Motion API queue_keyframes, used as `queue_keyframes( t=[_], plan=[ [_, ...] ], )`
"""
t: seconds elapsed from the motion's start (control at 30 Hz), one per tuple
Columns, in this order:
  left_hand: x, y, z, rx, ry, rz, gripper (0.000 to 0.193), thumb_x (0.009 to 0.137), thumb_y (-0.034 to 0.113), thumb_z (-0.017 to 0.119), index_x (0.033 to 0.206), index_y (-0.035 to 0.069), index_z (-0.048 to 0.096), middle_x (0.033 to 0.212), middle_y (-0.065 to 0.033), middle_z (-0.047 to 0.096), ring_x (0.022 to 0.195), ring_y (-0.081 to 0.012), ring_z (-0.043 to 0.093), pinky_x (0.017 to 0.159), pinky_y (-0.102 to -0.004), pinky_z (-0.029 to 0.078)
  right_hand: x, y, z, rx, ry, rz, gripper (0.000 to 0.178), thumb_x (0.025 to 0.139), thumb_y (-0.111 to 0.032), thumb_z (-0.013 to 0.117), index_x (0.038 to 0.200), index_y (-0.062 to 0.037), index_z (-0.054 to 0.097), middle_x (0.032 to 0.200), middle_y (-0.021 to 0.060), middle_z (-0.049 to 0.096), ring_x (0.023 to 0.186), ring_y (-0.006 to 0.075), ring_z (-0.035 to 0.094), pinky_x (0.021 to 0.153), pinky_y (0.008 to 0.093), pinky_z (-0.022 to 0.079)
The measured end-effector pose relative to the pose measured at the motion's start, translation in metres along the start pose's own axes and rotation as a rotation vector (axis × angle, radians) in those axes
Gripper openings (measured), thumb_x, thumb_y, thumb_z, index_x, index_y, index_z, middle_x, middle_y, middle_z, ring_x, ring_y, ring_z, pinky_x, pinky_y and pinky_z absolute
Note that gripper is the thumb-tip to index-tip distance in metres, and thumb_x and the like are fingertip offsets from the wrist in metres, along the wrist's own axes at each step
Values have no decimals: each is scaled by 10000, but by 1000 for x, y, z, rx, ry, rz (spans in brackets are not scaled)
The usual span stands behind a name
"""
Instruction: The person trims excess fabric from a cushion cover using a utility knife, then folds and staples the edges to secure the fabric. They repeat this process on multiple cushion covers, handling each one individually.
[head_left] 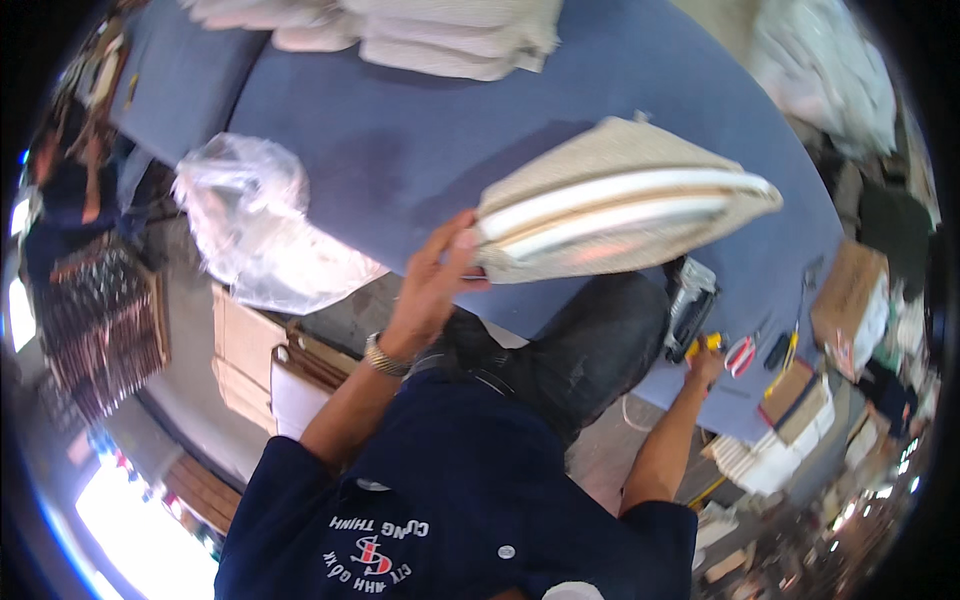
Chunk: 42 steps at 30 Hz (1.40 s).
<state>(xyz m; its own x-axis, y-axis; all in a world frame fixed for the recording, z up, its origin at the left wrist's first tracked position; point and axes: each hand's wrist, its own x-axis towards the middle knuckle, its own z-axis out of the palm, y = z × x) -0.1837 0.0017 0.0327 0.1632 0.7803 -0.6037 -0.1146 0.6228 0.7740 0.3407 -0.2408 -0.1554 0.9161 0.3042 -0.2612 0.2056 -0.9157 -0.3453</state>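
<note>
My left hand (436, 275), with a wristband on its wrist, is closed on the left end of a padded seat panel (620, 215). Beige fabric wraps the panel, and white padding and a tan board edge show along its side. The panel is tilted up on its edge above the blue table. At the right, my right hand (706, 368) is closed around a small yellow-handled tool (694, 350) whose kind is not clear. A staple gun (690, 300) lies just beyond that hand, and red-handled pliers (740, 356) lie to its right.
The blue-covered table (330, 130) curves around my front. Stacked beige fabric (450, 40) sits at its far side. A clear plastic bag (250, 220) hangs over the left edge. A cardboard box (848, 300) and a screwdriver (797, 330) are at the right.
</note>
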Motion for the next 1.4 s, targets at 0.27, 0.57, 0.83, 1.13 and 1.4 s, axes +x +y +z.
queue_keyframes(
  t=[0.27,0.57,0.83,1.13,1.4],
  plan=[
    [3,-16,12,345,36,339,624,982,293,734,1470,-23,507,1426,-163,562,1203,-214,618,892,-300,567,-3,-175,-133,918,-290,-205,268,1068,-193,558,1281,-32,582,972,71,633,856,137,616,793,315,531],
    [10,-16,7,304,36,435,621,916,234,786,1416,-40,542,1442,-235,556,1226,-294,641,840,-333,636,-230,-440,-107,-245,-639,-1739,172,925,-205,729,1062,-141,648,825,45,671,732,216,673,642,346,547],
    [11,-11,3,361,42,484,579,929,131,768,1440,-13,538,1413,-181,592,1142,-185,637,817,-283,579,-261,-475,-59,-649,-630,-2055,142,882,-214,714,969,-152,621,817,9,649,803,225,683,649,374,545],
    [13,-8,2,371,51,474,580,919,164,777,1423,-15,554,1395,-194,612,1125,-206,658,798,-292,582,-265,-477,-51,-711,-609,-2072,155,854,-154,684,1004,-166,644,847,13,679,822,232,714,655,380,574],
    [12,-6,2,311,28,423,576,918,125,774,1424,-27,546,1386,-199,613,1153,-206,647,852,-303,582,-272,-483,-50,-734,-619,-2082,157,878,-172,667,1034,-172,662,883,18,703,845,241,723,675,390,584]
  ],
)
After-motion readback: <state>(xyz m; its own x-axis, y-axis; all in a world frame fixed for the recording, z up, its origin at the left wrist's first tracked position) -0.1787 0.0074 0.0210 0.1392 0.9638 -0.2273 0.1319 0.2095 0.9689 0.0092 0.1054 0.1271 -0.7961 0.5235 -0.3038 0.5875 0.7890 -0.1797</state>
